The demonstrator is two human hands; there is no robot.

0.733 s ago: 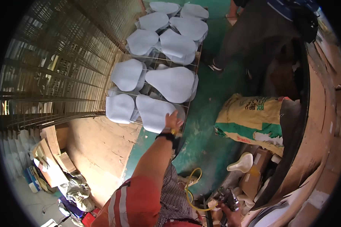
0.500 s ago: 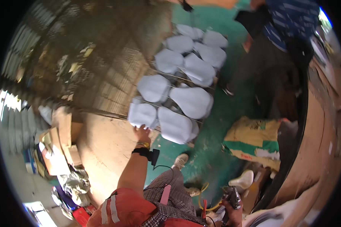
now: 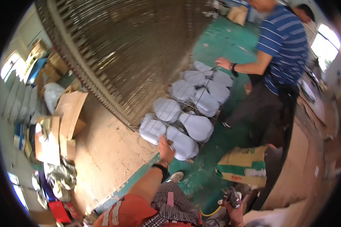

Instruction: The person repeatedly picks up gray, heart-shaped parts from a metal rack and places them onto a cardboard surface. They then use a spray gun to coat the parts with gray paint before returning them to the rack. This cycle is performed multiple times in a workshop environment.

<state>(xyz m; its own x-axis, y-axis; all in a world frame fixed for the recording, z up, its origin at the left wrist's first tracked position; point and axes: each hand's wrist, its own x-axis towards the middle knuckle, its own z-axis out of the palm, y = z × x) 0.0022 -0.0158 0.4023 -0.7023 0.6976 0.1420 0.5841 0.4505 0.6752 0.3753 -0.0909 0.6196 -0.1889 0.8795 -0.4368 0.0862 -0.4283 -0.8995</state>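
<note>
Several pale grey-white rounded pads (image 3: 198, 128) lie in two columns on a low wire rack (image 3: 191, 160), and thin dark bars cross over them. At the near end my left hand (image 3: 166, 150) reaches in between the two closest pads. Its fingers look closed on the rack's near edge, though the grip is partly hidden. Down at the lower right, my right hand (image 3: 235, 215) is wrapped round a silvery metal spray gun (image 3: 231, 197). A yellow hose (image 3: 210, 214) curves beside it.
A tall slatted rack (image 3: 140, 49) stands along the left. On the far right a co-worker (image 3: 284, 49) in a striped blue shirt has a hand (image 3: 224, 62) at the rack's far end. A yellow-and-green sack (image 3: 242, 166) and cardboard sheets lie right; cardboard boxes (image 3: 70, 113) stand left.
My left hand has moved right along the rack's near end, from the left pad to between the two nearest. The co-worker's hand now shows at the far end. My right hand still holds the spray gun.
</note>
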